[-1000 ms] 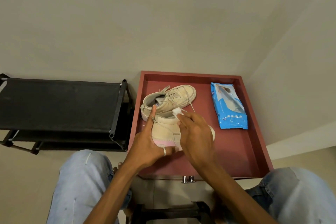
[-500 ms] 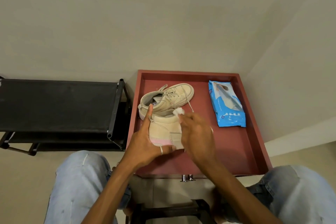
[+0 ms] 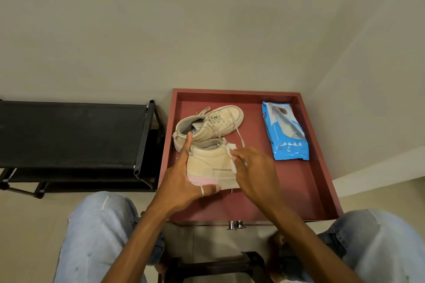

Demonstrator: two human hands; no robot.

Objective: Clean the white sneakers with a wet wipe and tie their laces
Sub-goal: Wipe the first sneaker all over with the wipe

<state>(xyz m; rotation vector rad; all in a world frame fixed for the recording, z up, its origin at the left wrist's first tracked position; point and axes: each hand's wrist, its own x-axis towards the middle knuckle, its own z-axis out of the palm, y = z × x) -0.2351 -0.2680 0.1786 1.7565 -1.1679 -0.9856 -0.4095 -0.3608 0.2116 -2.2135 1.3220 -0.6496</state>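
Note:
Two off-white sneakers sit in a red tray (image 3: 308,181). The near sneaker (image 3: 209,163), with a pink heel patch, is held at its heel by my left hand (image 3: 184,181), thumb up along the collar. My right hand (image 3: 255,170) presses a crumpled white wet wipe (image 3: 232,156) against that sneaker's side, covering the front of the shoe. The far sneaker (image 3: 211,125) lies behind it with loose laces trailing onto the tray.
A blue pack of wet wipes (image 3: 285,131) lies at the tray's right side. A black shoe rack (image 3: 73,140) stands to the left. Walls close in behind and right. My knees in light jeans frame the tray's front edge.
My right hand with the wipe has slid down along the near sneaker's side. My left hand keeps its hold on the heel.

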